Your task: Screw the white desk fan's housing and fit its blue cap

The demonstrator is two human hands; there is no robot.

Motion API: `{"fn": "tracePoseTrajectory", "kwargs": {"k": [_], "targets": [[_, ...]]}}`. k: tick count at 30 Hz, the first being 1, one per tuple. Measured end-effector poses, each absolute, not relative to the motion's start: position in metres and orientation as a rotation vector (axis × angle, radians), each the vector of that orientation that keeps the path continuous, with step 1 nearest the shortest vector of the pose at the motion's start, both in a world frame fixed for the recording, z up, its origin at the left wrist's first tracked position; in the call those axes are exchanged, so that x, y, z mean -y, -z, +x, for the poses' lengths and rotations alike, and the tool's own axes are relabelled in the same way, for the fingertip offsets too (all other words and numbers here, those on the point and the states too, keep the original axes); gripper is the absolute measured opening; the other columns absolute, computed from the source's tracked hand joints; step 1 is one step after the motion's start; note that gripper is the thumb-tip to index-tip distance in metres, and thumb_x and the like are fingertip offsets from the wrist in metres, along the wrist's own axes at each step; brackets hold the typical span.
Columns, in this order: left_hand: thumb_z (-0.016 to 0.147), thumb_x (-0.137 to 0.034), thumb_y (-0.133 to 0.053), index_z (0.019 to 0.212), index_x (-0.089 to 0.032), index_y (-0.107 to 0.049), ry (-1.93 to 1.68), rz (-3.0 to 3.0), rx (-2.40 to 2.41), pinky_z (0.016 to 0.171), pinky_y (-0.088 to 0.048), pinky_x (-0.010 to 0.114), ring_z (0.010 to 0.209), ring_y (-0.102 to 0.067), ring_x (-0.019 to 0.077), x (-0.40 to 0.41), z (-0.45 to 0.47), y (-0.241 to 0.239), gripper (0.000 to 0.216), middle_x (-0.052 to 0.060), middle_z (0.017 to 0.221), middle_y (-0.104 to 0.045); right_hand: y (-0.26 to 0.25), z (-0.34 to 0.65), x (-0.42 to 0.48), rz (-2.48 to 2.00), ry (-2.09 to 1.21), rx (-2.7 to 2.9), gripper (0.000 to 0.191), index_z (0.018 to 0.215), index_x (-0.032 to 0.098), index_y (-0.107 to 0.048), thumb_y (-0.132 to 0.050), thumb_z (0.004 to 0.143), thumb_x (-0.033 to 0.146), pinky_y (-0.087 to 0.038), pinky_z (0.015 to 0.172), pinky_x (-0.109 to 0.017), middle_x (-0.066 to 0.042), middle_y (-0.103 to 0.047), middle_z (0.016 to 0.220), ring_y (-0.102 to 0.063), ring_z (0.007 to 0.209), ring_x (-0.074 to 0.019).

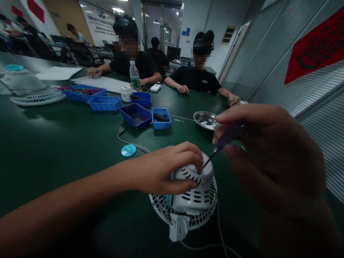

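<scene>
A white electric fan (191, 201) lies face down on the green table, its round grille underneath and its slotted motor housing upward. My left hand (163, 168) is closed over the housing from the left, with fingers on its top and the thumb along its side. Between the thumb and fingers of my right hand (276, 154) is a screwdriver (228, 138) with a clear purplish handle. Its shaft slants down to the left, and the tip meets the housing top by my left fingertips. Whether a screw sits under the tip is hidden.
A turquoise disc (128, 150) and a cable plug (122, 130) lie left of the fan. Beyond are blue bins (161, 124), a metal bowl (201, 125) with white pieces, and a water bottle (134, 77). Another fan (25, 84) stands far left. Two people in headsets sit opposite.
</scene>
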State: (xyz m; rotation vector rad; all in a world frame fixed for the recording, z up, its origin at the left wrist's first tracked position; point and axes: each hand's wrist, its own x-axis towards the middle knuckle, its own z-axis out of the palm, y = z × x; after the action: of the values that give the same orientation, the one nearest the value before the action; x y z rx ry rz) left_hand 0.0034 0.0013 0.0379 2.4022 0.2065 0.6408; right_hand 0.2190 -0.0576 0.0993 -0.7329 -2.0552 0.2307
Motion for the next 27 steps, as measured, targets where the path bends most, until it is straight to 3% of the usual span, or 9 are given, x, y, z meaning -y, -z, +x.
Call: {"fn": "tracePoseTrajectory", "kwargs": {"k": [11,18,24,27], "targets": [[0.096,-0.025,-0.066,0.119,-0.018,-0.057,-0.633,2.409,-0.228,0.099,-0.055,0.037,0.112,-0.062,0.0226,-0.0014,0.0031,-0.0366,0.025,0.011,0.130,-0.057,-0.0999,0.2183,0.0533,-0.759,-0.115,2.057,0.037,0.117,0.026,-0.062,-0.075,0.085,0.012,-0.048,0.056,-0.028,0.003,-0.066,0.102,-0.057,0.073,-0.0124],[0.097,-0.025,-0.066,0.117,-0.018,-0.056,-0.636,2.410,-0.216,0.102,-0.053,0.036,0.112,-0.062,0.0218,-0.0012,0.0034,-0.0379,0.023,0.011,0.129,-0.056,-0.0999,0.2197,0.0572,-0.763,-0.288,2.050,0.048,0.129,0.025,-0.063,-0.063,0.085,0.006,-0.051,0.073,-0.036,-0.001,-0.068,0.117,-0.063,0.091,-0.0180],[0.097,-0.025,-0.067,0.120,-0.018,-0.056,-0.631,2.416,-0.215,0.103,-0.053,0.036,0.115,-0.061,0.0221,-0.0014,0.0033,-0.0366,0.026,0.011,0.131,-0.056,-0.0984,0.2188,0.0558,-0.745,-0.098,2.031,0.035,0.117,0.027,-0.066,-0.073,0.087,0.011,-0.050,0.064,-0.028,0.005,-0.072,0.112,-0.059,0.078,-0.0120],[0.096,-0.025,-0.067,0.116,-0.018,-0.057,-0.643,2.403,-0.208,0.103,-0.053,0.037,0.114,-0.061,0.0222,-0.0013,0.0033,-0.0375,0.023,0.012,0.128,-0.056,-0.1005,0.2197,0.0590,-0.781,-0.172,2.017,0.040,0.124,0.026,-0.066,-0.064,0.088,0.008,-0.054,0.073,-0.030,0.003,-0.071,0.113,-0.062,0.084,-0.0141]]}}
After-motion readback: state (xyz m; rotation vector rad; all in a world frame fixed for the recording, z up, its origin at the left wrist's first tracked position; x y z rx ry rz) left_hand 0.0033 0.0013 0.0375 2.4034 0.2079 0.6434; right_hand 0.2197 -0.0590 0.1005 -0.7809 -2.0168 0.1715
